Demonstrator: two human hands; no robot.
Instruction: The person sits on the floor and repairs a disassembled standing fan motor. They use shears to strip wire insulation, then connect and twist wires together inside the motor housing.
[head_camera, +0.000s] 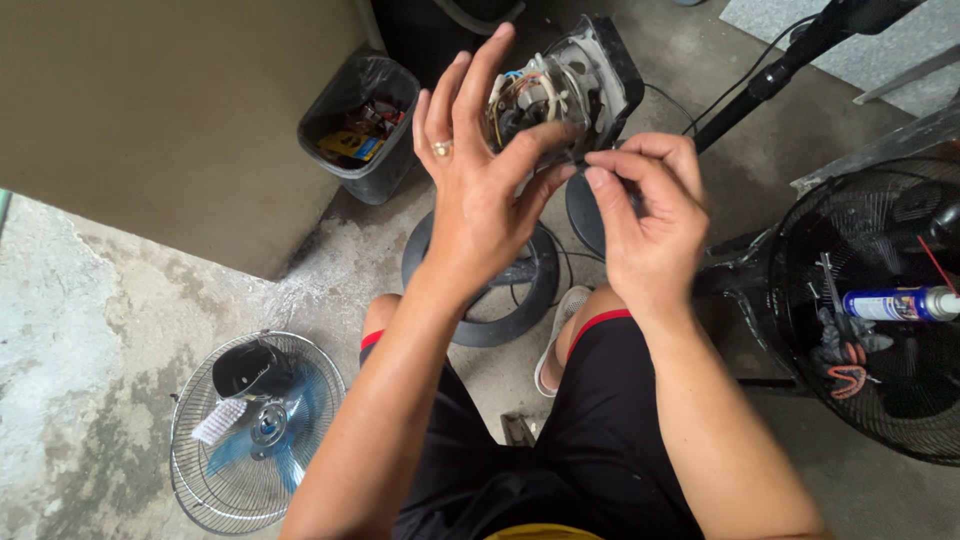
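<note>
loose wires at risk in the open fan motor housing

the left hand (478, 190) grips the opened fan motor housing (572, 85), held up over the knees, fingers spread across its exposed wiring (525, 92). the right hand (650, 215) pinches something small at the housing's lower edge; what it is cannot be told. a tug could likely snap a lead, or the housing could slip onto the concrete floor (90, 330).

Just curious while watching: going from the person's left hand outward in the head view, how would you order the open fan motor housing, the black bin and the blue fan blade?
From the left hand:
1. Fan motor housing, touching its fingers.
2. Black bin, upper left.
3. Blue fan blade, lower left on the floor.
</note>
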